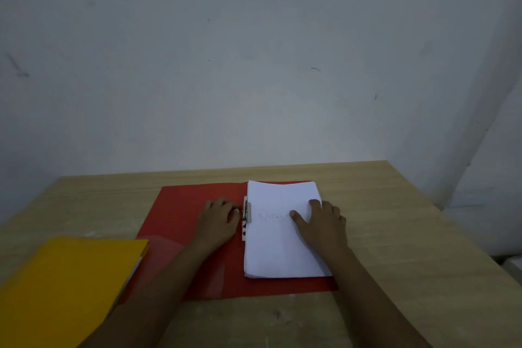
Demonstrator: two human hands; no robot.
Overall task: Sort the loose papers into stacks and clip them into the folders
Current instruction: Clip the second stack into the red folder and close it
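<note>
A plain office-like desk corner: wooden table (395, 234) against a bare, scuffed white wall (254, 65)

Your two arms come into view bare from the bottom edge, with no sleeve showing anywhere along either forearm. Your left hand (219, 217) and right hand (322, 220) are bare as well: you wear no gloves, and no ring, watch or band shows at the fingers or wrists. The dim light and blur keep you from making out finer marks on them, such as the nails.
</note>
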